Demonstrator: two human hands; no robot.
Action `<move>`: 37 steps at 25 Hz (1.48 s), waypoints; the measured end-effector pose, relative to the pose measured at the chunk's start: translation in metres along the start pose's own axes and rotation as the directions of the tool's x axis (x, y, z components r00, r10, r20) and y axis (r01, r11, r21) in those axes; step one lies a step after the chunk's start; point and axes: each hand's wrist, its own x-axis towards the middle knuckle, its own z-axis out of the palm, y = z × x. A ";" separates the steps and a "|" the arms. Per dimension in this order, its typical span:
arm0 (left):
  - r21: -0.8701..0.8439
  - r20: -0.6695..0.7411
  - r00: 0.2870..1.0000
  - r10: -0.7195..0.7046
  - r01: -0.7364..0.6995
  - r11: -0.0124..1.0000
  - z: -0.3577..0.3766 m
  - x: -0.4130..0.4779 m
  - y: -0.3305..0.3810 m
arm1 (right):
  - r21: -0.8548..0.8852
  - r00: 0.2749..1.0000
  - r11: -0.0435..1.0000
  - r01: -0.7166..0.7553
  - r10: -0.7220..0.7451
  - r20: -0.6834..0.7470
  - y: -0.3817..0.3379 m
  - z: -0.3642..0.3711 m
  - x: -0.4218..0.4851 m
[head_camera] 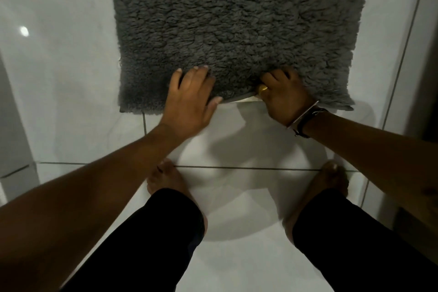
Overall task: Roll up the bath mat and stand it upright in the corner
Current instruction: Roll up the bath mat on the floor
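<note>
A shaggy dark grey bath mat [237,26] lies flat on the white tiled floor and runs out of view at the top. My left hand [189,99] rests on its near edge, fingers spread on the pile, thumb at the rim. My right hand [282,95], with a gold ring and a wrist watch, grips the near edge. That edge is lifted slightly there, and a strip of the pale underside shows.
White glossy floor tiles [248,197] with dark grout lines surround the mat. My bare feet [166,180] stand just behind the near edge. A wall or door frame [426,42] rises along the right, and a pale panel [14,125] stands at the left.
</note>
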 end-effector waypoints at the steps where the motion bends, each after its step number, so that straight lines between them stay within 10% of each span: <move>1: 0.045 -0.012 1.000 0.025 -0.024 0.999 0.004 -0.001 0.011 | 0.012 0.998 1.000 -0.021 0.020 0.062 0.004 -0.003 0.004; 6: 0.336 0.041 0.994 0.106 -0.114 0.935 0.031 -0.015 0.029 | 0.048 0.960 0.989 -0.143 0.127 0.248 0.012 -0.012 0.026; 14: 0.329 0.033 0.963 0.266 -0.262 0.907 0.041 0.017 0.018 | 0.113 0.833 0.893 -0.436 0.353 0.425 0.029 -0.023 0.059; 22: 0.098 0.064 0.996 -0.065 0.058 0.994 0.020 0.092 -0.006 | 0.264 0.836 0.857 -0.443 0.501 -0.223 0.011 -0.045 0.059; 29: 0.106 0.054 0.994 -0.091 0.085 0.991 -0.012 0.146 -0.023 | 0.087 0.905 0.917 -0.389 0.398 -0.151 0.029 -0.020 0.100; 32: 0.114 -0.168 0.967 -0.190 0.211 0.971 -0.024 0.163 -0.020 | 0.038 0.864 0.877 -0.480 0.479 -0.151 0.056 -0.036 0.133; 37: 0.034 0.070 0.971 -0.229 0.227 0.973 -0.028 0.142 -0.045 | 0.065 0.717 0.719 -0.692 0.695 -0.053 0.064 -0.061 0.165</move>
